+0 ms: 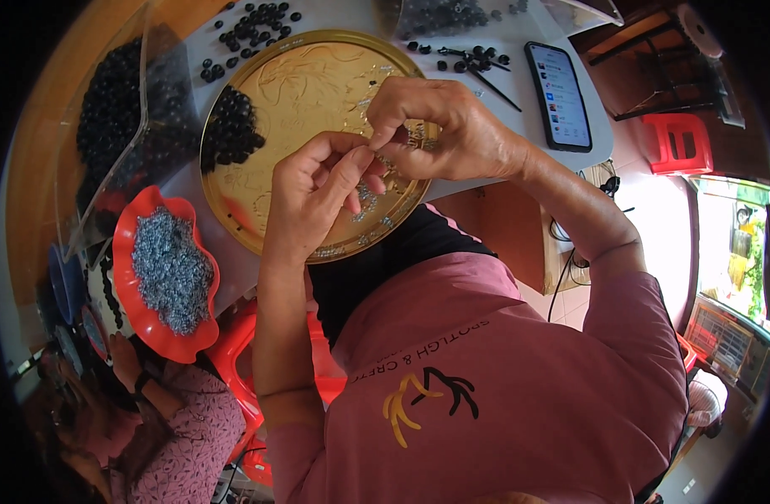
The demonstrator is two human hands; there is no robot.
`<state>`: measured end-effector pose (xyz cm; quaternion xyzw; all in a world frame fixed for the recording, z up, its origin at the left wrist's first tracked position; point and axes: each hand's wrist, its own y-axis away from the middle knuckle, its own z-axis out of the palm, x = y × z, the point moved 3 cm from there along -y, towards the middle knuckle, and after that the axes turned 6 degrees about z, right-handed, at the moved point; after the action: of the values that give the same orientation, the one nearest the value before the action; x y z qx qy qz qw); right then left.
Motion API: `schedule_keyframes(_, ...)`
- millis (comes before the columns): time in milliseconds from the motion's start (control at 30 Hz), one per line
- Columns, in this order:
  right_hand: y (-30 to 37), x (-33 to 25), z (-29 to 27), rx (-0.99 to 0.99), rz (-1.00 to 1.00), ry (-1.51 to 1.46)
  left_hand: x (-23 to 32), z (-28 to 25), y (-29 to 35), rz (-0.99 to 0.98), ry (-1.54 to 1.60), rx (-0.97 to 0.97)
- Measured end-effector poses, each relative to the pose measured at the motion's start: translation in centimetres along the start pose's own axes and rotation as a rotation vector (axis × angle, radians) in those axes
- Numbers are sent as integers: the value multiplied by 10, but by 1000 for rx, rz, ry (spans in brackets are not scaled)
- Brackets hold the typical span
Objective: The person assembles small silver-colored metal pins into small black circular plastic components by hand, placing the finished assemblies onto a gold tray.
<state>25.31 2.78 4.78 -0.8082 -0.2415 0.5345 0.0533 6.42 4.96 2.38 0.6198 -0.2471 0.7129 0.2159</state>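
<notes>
Left hand (311,193) and right hand (448,126) pinched above a gold tray (305,97), black beads (232,128) at its left — anything held was too small to discern, and a slack grip risked dropping it

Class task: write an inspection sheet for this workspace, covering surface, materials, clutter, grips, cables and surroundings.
Surface: white table, round gold tray.
Materials: black beads and tiny clear pieces on the tray; blue-grey pieces in a red dish.
Clutter: lit phone; slender dark tool.
Grips: left hand and right hand close together above the tray; anything pinched is too small to tell.
Cables: black cables, right of the person.
Surroundings: red stool; another person's hand, lower left.
</notes>
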Motion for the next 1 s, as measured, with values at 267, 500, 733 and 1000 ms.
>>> schedule_keyframes(267,1,-7,4,24,-126,8,0,-3,-3,-168,233,-108)
schedule_keyframes(500,1,-3,11,-17,1,-215,-1,-1,-1,-286,458,-173)
schedule_keyframes(733,6,17,20,43,439,-933,1,1,2,-312,237,-122)
schedule_keyframes(1000,11,20,16,48,545,-982,10,7,6,-53,-185,101)
